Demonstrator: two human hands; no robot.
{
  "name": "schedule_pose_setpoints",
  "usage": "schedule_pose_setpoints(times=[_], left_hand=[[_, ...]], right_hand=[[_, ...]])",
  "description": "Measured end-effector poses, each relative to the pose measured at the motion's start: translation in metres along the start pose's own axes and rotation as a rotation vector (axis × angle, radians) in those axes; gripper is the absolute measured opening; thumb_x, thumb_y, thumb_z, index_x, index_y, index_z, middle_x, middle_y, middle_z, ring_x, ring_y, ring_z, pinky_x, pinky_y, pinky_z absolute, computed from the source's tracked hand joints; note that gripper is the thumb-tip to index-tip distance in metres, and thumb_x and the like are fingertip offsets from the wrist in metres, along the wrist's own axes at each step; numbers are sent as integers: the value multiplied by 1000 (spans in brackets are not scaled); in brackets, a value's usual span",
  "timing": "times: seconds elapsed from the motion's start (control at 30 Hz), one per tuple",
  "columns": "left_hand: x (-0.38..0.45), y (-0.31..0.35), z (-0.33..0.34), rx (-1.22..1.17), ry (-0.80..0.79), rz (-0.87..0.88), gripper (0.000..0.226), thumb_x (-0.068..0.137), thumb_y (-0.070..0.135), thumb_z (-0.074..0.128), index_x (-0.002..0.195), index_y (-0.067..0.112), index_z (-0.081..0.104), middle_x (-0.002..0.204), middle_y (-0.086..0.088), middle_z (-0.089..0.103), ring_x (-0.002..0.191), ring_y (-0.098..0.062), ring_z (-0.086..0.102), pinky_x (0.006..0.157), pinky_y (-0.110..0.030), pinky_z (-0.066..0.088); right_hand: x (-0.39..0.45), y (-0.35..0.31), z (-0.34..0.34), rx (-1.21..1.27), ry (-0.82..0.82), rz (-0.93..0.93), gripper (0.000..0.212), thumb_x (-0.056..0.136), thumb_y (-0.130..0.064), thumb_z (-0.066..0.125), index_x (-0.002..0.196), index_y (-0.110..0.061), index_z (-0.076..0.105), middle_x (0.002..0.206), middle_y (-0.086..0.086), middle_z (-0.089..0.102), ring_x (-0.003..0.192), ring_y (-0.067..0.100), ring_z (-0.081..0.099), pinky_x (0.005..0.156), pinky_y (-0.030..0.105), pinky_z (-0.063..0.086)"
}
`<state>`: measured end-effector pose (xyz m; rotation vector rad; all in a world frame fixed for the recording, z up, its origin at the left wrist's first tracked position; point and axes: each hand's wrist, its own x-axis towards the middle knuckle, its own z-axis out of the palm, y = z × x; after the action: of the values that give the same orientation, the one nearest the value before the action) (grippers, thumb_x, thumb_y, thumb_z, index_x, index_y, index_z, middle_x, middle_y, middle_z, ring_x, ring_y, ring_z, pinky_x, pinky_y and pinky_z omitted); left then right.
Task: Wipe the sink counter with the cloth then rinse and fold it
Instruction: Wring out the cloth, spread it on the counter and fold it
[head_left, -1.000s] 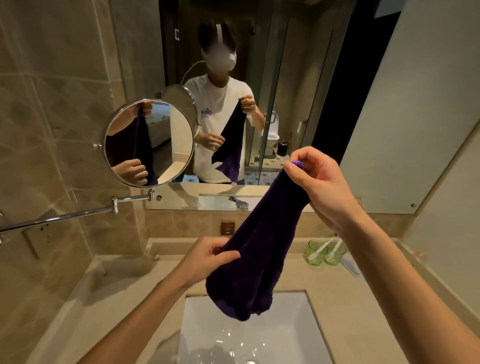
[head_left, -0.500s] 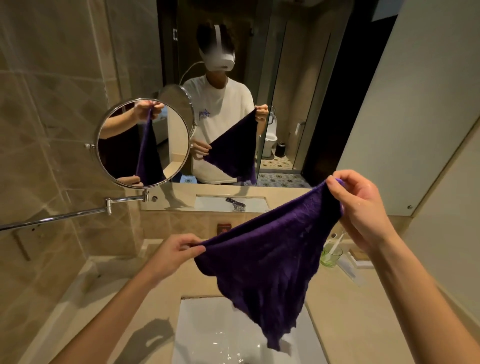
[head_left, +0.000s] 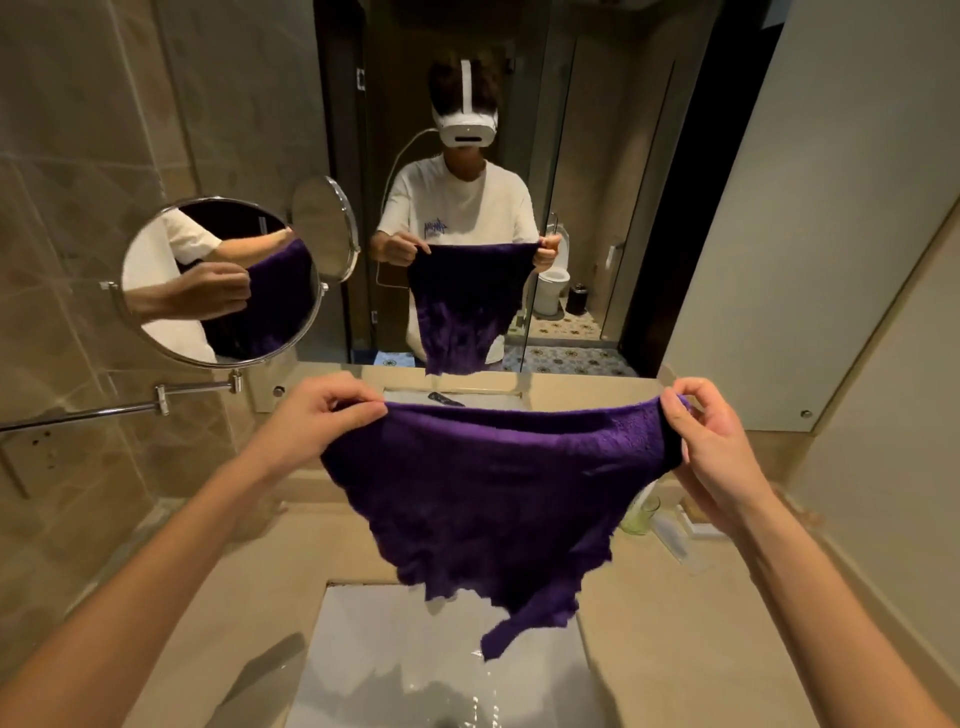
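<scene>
Cloth (head_left: 493, 488), purple, hangs spread in the air above the sink (head_left: 395, 670), well clear of the table (head_left: 670, 623). Left hand (head_left: 311, 423) pinches its upper left corner between thumb and fingertips; right hand (head_left: 711, 447) pinches the upper right corner the same way. Top edge is stretched nearly level between the two hands, and the lower edge droops ragged toward the basin. Step in hand appears to be the start of folding. To do it well: keep both corner grips firm, hold the top edge taut and level, let the cloth hang free until the wrinkles drop out, then bring corner to corner so the edges meet squarely. Keep the lower edge out of the wet basin. Hard to make out: the lower corners of the cloth, bunched and uneven; the tap, mostly behind the cloth; the green cup (head_left: 641, 514) at the right, partly covered by the cloth and right wrist. Whether the cloth is wet cannot be told.
</scene>
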<state>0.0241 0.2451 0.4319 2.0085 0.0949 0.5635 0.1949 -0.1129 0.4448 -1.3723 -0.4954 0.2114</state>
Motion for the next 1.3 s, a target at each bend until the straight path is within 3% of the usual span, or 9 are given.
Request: schedule_pose_setpoints(times=[0.13,0.3,0.43,0.53,0.6,0.7,0.8,1.03,1.3], left_hand=[[8,39,5,118,-40,-12,7,88,10,72,84,13,78,84,7,68,81,-6,63,73,-21,48],[8,69,7,221,-166,-66,10,83,18,76,88,26,80,97,2,65,91,-13,65,78,-26,49],[13,68,26,588,-51,-57,3,86,21,77,84,24,76,92,1,61,90,-21,61,76,-32,46],[8,59,58,732,21,-27,12,87,22,76,78,21,69,78,-2,60,79,-25,58,67,-31,41],[4,53,74,704,43,-31,18,89,27,74,73,24,65,72,-2,64,73,-24,59,66,-35,42],[1,54,94,680,46,-99,21,88,38,73,69,39,64,73,5,69,75,-20,63,69,-40,50],[3,54,113,508,37,-130,17,86,27,76,71,33,70,65,4,68,59,-12,62,55,-26,49],[17,37,156,115,-84,-259,5,81,2,77,86,4,77,79,-10,78,75,-23,76,63,-22,60],[39,20,217,-169,-148,-350,13,74,2,78,86,-3,75,82,-20,76,74,-27,75,65,-22,59]], right_hand=[[6,1,-34,-1,-27,31,14,96,-28,58,95,-14,56,93,9,58,73,12,63,55,24,54],[7,-6,-69,-47,3,-46,46,65,-50,75,93,-15,62,90,5,65,79,14,66,62,25,58],[7,-1,-95,-182,9,-84,26,88,-36,70,95,-13,62,87,9,63,84,28,57,64,35,47],[4,6,-120,-168,-4,-22,60,59,-65,85,90,-17,68,86,12,62,79,27,52,59,30,42],[1,10,-134,-169,8,12,65,53,-68,86,89,-17,69,83,9,63,72,22,53,57,27,40],[-5,20,-154,-216,50,19,39,80,-42,77,91,-6,66,64,-1,55,58,15,39,47,21,30],[-8,30,-178,-261,29,54,14,94,-21,68,89,-9,63,61,-4,54,53,15,37,46,20,27],[-26,37,-222,-160,36,222,26,88,-29,69,95,-10,53,77,19,62,63,31,57,63,37,31],[-35,33,-280,-136,113,185,8,89,-18,61,86,-12,57,76,18,57,55,22,53,53,24,51]])
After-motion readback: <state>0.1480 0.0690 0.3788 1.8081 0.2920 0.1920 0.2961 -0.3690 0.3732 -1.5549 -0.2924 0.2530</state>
